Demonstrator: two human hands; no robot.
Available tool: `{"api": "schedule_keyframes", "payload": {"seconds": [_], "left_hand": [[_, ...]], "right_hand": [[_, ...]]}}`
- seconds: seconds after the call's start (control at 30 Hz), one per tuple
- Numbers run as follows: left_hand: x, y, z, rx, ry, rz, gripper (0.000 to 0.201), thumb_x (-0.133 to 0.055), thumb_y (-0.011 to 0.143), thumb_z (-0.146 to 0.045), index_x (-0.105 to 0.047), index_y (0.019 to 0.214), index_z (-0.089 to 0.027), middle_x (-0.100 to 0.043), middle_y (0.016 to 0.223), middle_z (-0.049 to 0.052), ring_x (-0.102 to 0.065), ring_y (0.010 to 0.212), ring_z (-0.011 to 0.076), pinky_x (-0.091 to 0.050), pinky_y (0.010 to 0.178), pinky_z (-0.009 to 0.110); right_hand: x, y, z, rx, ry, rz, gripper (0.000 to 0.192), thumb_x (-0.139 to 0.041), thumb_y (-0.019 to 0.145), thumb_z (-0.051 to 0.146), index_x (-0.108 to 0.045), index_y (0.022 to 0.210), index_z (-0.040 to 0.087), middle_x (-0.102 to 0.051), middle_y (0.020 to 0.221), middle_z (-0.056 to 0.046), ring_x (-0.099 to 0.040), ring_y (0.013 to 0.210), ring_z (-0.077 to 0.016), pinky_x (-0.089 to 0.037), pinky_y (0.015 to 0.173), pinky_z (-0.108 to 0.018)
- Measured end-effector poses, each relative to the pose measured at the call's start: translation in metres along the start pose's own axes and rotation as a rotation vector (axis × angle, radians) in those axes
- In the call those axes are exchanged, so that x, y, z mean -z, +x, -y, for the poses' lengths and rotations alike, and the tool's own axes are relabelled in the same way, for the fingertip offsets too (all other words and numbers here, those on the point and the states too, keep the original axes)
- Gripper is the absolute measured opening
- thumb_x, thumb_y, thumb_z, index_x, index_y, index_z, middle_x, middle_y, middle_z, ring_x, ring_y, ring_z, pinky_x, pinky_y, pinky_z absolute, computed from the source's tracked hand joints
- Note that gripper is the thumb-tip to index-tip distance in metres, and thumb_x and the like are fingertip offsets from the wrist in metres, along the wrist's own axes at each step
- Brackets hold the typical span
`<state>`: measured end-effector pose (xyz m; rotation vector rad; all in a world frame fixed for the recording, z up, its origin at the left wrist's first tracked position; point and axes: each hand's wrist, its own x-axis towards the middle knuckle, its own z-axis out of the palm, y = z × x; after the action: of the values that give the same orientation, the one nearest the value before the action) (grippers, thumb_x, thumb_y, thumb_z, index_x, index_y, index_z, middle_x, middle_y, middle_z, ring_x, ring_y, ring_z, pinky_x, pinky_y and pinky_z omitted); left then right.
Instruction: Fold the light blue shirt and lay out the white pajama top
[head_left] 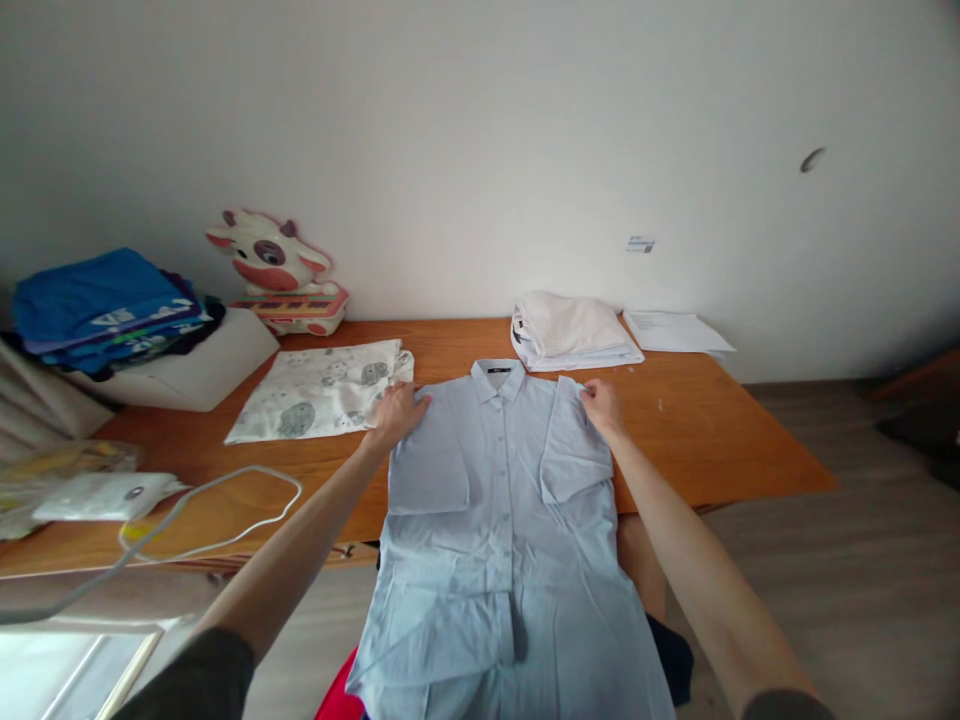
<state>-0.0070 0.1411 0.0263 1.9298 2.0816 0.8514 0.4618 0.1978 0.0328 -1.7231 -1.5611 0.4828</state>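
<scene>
Light-blue shirt (487, 545) is being pinched at both shoulders by left hand (397, 408) and right hand (604, 410), collar end being supported on the table (697, 425), lower half being left past its near edge. Slide-off is being risked by that overhang if grips are loosened; creasing, by the rumpled sleeve (574, 455).

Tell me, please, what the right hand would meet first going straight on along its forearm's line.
Beyond the shirt, the right hand would likely meet the white cloth, though depth is unclear.
</scene>
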Motion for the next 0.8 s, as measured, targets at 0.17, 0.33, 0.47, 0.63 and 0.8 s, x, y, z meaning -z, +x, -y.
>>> {"api": "schedule_keyframes", "payload": {"seconds": [0.17, 0.33, 0.47, 0.63, 0.8], "left_hand": [[0.018, -0.019, -0.018, -0.069, -0.088, -0.073, 0.031, -0.058, 0.101, -0.038, -0.073, 0.117, -0.016, -0.073, 0.128, 0.017, -0.064, 0.126, 0.0311, -0.046, 0.115, 0.044], [0.072, -0.099, -0.059, -0.103, -0.519, -0.177, 0.03, -0.064, 0.101, -0.044, -0.069, 0.117, -0.019, -0.073, 0.135, 0.013, -0.067, 0.127, 0.0297, -0.051, 0.112, 0.044], [0.121, -0.2, -0.078, 0.062, -0.789, 0.104, 0.028, -0.076, 0.092, -0.048, -0.072, 0.1, -0.022, -0.077, 0.109, 0.012, -0.072, 0.105, 0.0318, -0.058, 0.09, 0.044], [0.133, -0.306, -0.077, 0.165, -0.782, 0.67, 0.024, -0.071, 0.096, -0.05, -0.074, 0.101, -0.026, -0.074, 0.098, 0.01, -0.069, 0.094, 0.0285, -0.057, 0.086, 0.041], [0.11, -0.362, -0.077, 0.206, -0.714, 0.85, 0.026, -0.069, 0.099, -0.049, -0.074, 0.117, -0.032, -0.075, 0.114, 0.008, -0.069, 0.107, 0.0284, -0.055, 0.098, 0.04]], "right_hand": [[0.021, -0.027, 0.019, 0.096, 0.144, -0.03, 0.02, -0.058, 0.093, 0.033, -0.064, 0.107, 0.021, -0.073, 0.122, -0.017, -0.068, 0.114, -0.0295, -0.052, 0.105, -0.042], [0.087, -0.134, 0.045, 0.218, 0.429, 0.184, 0.013, -0.059, 0.098, 0.038, -0.052, 0.101, 0.028, -0.074, 0.129, -0.011, -0.069, 0.125, -0.0302, -0.053, 0.107, -0.046], [0.154, -0.247, 0.047, 0.239, 0.452, 0.549, 0.005, -0.062, 0.101, 0.029, -0.058, 0.103, 0.032, -0.076, 0.118, -0.01, -0.072, 0.112, -0.0317, -0.057, 0.096, -0.048], [0.177, -0.352, 0.034, 0.149, 0.336, 0.575, 0.023, -0.064, 0.095, 0.027, -0.069, 0.114, 0.04, -0.076, 0.105, -0.01, -0.073, 0.102, -0.0352, -0.061, 0.092, -0.053], [0.171, -0.391, 0.029, 0.097, 0.241, 0.669, 0.039, -0.079, 0.084, 0.031, -0.077, 0.119, 0.047, -0.08, 0.103, -0.006, -0.078, 0.096, -0.0345, -0.066, 0.086, -0.047]]}}
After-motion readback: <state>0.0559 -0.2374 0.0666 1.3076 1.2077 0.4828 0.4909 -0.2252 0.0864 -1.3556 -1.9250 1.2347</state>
